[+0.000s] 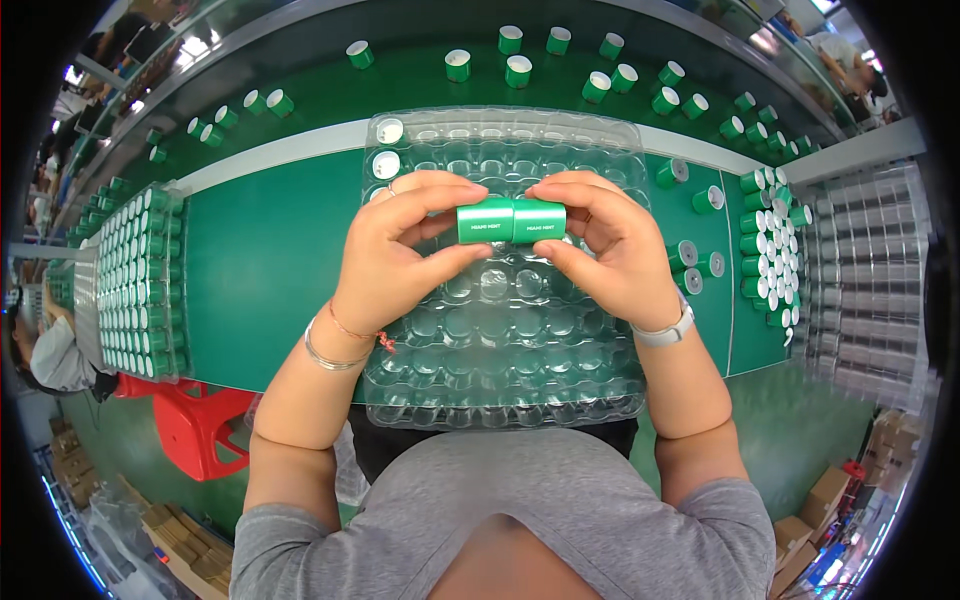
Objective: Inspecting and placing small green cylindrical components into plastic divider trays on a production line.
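Observation:
Between thumb and fingers, my left hand point(392, 238) holds a short green cylinder point(484, 210) lying on its side. My right hand point(628, 240) grips a matching right-hand cylinder point(541, 212), also sideways. The two meet end to end, their printed sides turned up, above a clear plastic tray point(495, 325) with rows of round pockets. In the tray's far left corner stand white-topped green cylinders, a far one point(389, 131) and a nearer one point(385, 164); another is partly hidden by my left hand.
Several loose cylinders, including one point(708, 199), stand right of the tray, beside a dense cluster point(768, 245). Stacked clear trays point(865, 280) are at far right. A filled tray point(140, 285) sits at left. More cylinders ride a green conveyor point(420, 75); a red stool point(195, 430) is below.

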Available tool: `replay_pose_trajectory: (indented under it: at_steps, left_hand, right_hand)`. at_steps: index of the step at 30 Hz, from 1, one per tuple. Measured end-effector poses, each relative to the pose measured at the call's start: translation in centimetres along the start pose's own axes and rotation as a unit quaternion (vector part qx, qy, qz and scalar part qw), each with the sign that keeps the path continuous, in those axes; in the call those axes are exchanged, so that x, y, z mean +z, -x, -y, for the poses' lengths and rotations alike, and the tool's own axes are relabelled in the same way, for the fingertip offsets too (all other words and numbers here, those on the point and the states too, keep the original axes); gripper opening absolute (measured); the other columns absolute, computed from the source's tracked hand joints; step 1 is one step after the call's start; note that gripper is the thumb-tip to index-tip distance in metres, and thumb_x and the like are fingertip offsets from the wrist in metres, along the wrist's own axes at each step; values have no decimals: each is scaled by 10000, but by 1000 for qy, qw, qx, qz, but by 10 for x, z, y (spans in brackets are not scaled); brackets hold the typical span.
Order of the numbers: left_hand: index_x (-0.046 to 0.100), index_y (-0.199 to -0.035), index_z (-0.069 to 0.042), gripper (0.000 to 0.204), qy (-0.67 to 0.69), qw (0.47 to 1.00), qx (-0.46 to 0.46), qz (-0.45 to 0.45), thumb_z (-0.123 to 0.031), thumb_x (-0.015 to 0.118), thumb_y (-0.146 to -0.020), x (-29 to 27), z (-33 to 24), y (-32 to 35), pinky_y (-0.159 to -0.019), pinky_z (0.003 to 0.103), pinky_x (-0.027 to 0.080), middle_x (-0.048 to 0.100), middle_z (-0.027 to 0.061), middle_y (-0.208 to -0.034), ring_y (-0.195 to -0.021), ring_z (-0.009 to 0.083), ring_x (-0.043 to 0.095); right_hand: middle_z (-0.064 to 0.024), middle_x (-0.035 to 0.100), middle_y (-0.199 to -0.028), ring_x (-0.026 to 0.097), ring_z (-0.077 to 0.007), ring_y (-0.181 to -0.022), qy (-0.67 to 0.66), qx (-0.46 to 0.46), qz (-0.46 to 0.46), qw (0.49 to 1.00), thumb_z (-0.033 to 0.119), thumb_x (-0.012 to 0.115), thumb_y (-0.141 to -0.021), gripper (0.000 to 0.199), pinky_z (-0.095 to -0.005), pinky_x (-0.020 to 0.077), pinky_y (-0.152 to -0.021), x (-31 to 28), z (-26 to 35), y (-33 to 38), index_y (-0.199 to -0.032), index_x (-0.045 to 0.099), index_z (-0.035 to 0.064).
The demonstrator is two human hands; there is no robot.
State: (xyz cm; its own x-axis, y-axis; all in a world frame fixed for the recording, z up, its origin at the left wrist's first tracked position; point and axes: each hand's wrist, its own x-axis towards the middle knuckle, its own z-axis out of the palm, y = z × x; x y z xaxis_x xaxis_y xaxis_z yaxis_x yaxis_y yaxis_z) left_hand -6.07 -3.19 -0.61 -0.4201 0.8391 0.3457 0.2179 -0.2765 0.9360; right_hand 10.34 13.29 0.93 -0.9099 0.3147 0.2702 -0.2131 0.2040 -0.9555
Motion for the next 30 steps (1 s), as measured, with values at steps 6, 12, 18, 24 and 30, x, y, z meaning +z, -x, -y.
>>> replay_pose_trajectory:
  at_steps: [6, 12, 18, 24, 30]
  left_hand:
    - [661, -1150, -11, 448, -11, 1000, 3, 1, 71, 777, -724, 0, 0, 1, -936, 339, 573, 576, 115, -1185, -1097, 229, 623]
    - [660, -1145, -13, 444, -11, 1000, 3, -3, 51, 786, -724, 0, 2, 2, -933, 335, 571, 578, 111, -1175, -1088, 219, 623]
    - [645, -1120, 18, 402, 9, 1000, -22, 8, 12, 795, -747, -4, 4, 0, -816, 274, 567, 636, 94, -1044, -967, 157, 648]
    - [615, -946, 46, 236, 72, 984, -159, -14, -152, 727, -881, 3, -7, -15, -653, 234, 561, 674, 77, -804, -699, 115, 660]
    - [587, -857, 14, 432, 66, 944, -323, -21, -404, 681, -906, 11, -18, -29, -600, 242, 583, 650, 102, -774, -648, 121, 651]
  right_hand:
    - [-148, 543, -1227, 575, -239, -1149, 10, 4, -1, 1000, -120, 657, -802, 425, -354, 522, -961, 1, 0, 0, -1215, 581, -59]
    - [-148, 540, -1235, 573, -240, -1162, 4, 10, 1, 1000, -110, 659, -811, 418, -357, 520, -966, 0, -2, 1, -1218, 574, -58]
    - [-146, 603, -1118, 651, -227, -1006, -82, 97, -3, 992, -2, 632, -895, 313, -332, 565, -859, -1, -2, 0, -1195, 563, -61]
    - [-159, 676, -897, 703, -205, -677, -106, 201, -13, 974, 222, 559, -990, 260, -275, 598, -600, -6, 0, -6, -1022, 571, -36]
    - [-157, 686, -803, 679, -150, -589, -119, 245, -38, 961, 331, 555, -994, 323, -235, 567, -523, -10, 1, -6, -941, 568, 12]
